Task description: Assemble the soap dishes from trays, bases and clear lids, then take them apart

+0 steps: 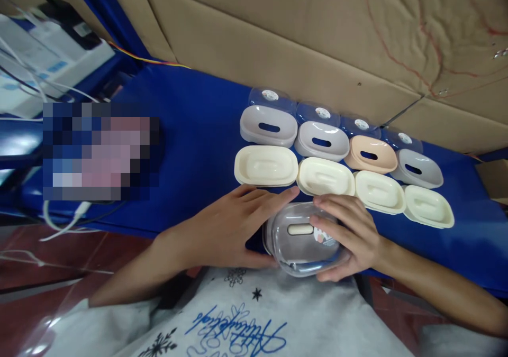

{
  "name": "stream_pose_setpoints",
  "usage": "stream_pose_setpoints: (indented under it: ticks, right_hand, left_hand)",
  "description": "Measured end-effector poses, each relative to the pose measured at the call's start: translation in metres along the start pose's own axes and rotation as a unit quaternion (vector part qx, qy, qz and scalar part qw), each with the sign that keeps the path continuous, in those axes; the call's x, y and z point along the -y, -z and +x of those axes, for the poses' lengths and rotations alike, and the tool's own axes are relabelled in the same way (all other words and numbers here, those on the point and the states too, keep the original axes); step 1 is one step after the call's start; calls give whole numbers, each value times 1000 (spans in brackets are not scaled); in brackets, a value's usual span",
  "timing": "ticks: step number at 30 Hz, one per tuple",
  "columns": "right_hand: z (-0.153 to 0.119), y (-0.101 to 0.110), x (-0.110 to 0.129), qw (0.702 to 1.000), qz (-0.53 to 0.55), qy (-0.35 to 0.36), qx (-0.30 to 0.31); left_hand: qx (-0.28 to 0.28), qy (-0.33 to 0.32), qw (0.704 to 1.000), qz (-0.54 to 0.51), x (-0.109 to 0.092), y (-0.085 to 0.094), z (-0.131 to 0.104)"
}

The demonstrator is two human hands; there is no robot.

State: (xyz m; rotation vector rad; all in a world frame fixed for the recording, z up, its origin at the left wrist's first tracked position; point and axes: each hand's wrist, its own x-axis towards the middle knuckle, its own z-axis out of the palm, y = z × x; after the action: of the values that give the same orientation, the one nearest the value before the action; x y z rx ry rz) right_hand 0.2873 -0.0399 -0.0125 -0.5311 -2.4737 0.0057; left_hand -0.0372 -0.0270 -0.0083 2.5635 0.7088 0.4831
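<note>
Near the bottom centre of the frame, where a soap dish [296, 246] sits under a clear lid [305, 264], the right hand [353, 235] curls its fingers over the lid's right side, gripping it. At the dish's left, the left hand [234, 225] is half open, thumb and fingers spread around that edge; whether they press it, I cannot tell. Above, cream trays [265, 165] form a row, then slotted trays [370, 154], then clear covers [273, 99] on the blue table [190, 135].

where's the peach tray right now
In the head view, right of centre: the peach tray is third from left in the slotted row, between the second tray and the rightmost grey one.
</note>
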Motion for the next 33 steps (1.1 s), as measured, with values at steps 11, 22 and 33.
stream_pose_setpoints:
  ticks: [11,22,33]
  right_hand:
    - [-5,-2,1,999,-11,-8,32]
    - [-5,0,-4,999,-9,-8,41]
    - [-13,1,-7,999,2,-11,45]
  left_hand:
    - [-2,-23,998,65,2,-10,3]
    - [-16,-38,996,80,2,-12,5]
    - [-7,-34,997,74,2,-10,5]
